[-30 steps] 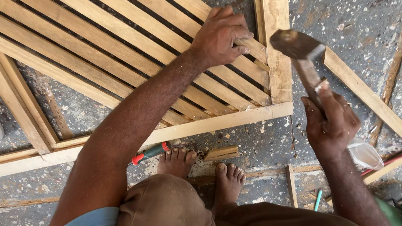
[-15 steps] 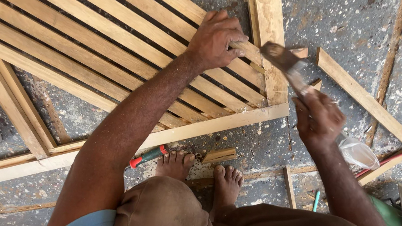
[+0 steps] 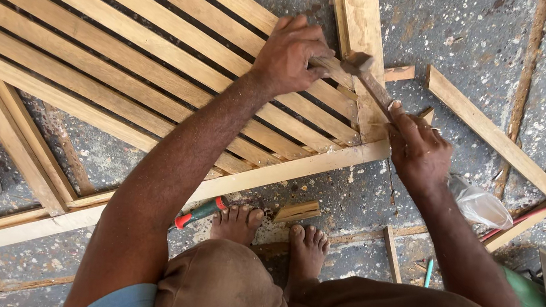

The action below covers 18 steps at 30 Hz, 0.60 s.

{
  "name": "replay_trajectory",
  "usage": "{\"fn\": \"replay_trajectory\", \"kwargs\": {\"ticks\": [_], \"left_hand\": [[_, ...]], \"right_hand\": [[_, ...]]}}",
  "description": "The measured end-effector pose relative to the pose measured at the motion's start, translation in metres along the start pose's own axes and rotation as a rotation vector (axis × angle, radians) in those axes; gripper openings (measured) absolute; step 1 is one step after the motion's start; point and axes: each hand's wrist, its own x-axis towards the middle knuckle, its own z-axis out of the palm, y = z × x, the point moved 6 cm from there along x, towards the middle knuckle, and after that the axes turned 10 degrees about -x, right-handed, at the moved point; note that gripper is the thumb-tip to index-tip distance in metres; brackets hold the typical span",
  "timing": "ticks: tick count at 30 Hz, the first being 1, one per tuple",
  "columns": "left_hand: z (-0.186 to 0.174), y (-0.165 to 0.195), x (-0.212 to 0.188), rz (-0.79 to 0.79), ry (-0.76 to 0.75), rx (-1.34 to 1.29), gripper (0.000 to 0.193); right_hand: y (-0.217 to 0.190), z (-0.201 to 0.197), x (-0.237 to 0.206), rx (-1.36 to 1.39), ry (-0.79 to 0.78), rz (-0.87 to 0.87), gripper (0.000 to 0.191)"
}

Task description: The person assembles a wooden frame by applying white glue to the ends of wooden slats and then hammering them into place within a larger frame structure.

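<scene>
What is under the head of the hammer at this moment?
The hammer head sits over the slatted wooden frame, beside the fingers of the left hand. The right hand grips the handle. Whatever the head strikes is covered by it.

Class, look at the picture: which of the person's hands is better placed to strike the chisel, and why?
The right hand: it grips the hammer by the handle, its head right at the chisel's end. The left hand is wrapped around the chisel, holding it on the slatted wooden frame, so it is not free.
</scene>
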Motion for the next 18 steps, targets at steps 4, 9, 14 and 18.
{"fn": "replay_trajectory", "kwargs": {"ticks": [4,9,14,18], "left_hand": [[-0.001,0.002,-0.001,0.007,-0.021,0.035,0.035],[-0.005,0.004,0.001,0.016,-0.009,0.035,0.037],[-0.001,0.005,0.001,-0.005,-0.032,0.020,0.036],[0.002,-0.001,0.000,0.000,-0.063,0.041,0.037]], "right_hand": [[-0.004,-0.017,-0.003,0.169,0.160,0.027,0.024],[0.004,0.006,-0.005,-0.035,-0.041,0.069,0.018],[0.026,0.009,-0.050,0.157,-0.011,0.262,0.036],[0.048,0.011,-0.123,0.363,-0.223,0.624,0.054]]}}
